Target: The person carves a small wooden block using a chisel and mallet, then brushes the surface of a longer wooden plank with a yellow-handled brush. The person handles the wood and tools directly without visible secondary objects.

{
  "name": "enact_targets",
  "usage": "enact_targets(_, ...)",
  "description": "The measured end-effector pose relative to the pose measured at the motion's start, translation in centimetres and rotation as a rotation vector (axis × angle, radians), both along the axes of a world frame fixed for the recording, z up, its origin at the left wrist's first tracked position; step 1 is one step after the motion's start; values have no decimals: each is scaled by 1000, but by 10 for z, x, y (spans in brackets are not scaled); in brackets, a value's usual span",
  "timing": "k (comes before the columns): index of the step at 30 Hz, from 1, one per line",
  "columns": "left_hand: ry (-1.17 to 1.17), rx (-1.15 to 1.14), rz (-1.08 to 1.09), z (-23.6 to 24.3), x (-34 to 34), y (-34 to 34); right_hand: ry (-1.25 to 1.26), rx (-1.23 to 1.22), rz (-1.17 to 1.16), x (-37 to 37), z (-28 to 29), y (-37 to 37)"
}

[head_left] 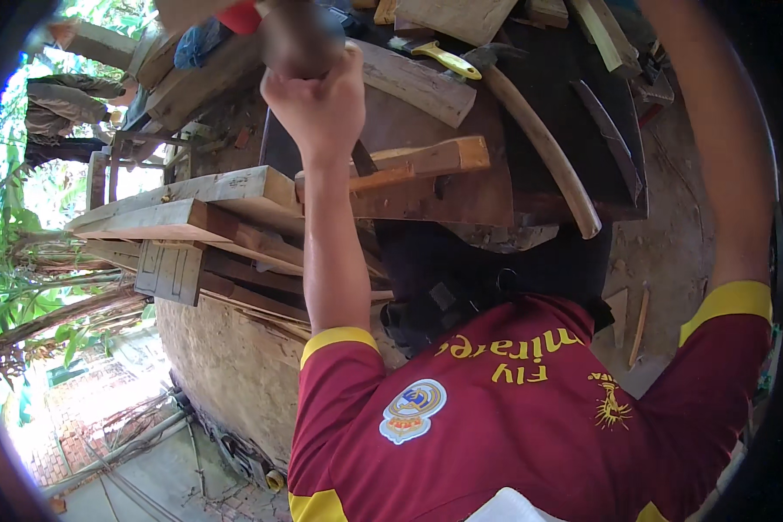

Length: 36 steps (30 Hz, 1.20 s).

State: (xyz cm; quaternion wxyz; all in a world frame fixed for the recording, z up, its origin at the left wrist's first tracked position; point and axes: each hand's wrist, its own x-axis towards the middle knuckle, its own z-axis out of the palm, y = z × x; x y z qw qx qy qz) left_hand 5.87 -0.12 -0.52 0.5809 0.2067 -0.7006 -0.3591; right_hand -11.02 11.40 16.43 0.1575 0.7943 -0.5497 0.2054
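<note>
My left hand (322, 109) is raised over the far left part of the dark work table (548, 96), its fingers closed. What it grips is blurred at the fingertips. A red thing (239, 17) shows just beyond it, at the upper edge. Below the hand lies a wooden hand plane (426, 165), partly hidden behind my left forearm. My right arm (713, 130) reaches up along the right side, and its hand is out of the picture. Between the arms lie a hammer-like tool (539, 130) with a curved wooden handle and a yellow-handled paintbrush (446, 59).
A wood block (418, 83) lies beside the paintbrush. A dark curved blade-like strip (613, 139) rests near the table's right edge. Stacked planks (191, 213) jut out on the left. More timber pieces (605, 39) crowd the far side. A blue plastic bag (202, 43) sits at far left.
</note>
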Motion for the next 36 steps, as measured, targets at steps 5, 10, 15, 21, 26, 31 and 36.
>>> enact_targets(5,56,68,-77,14,-28,11,-339,118,-368,-4,7,49)
enact_targets(10,131,76,-3,8,-2,9,-675,179,-227,2,-92,100)
enact_targets(15,336,266,-84,25,12,31,-820,529,-280,42,-140,149)
enact_targets(21,412,350,-50,37,37,38,-890,564,-296,46,-164,151)
enact_targets(26,336,231,55,26,26,40,-894,581,-311,47,-165,147)
enact_targets(31,312,174,28,21,22,37,-911,589,-319,47,-165,147)
enact_targets(36,292,187,-22,23,20,38,-923,581,-309,47,-166,147)
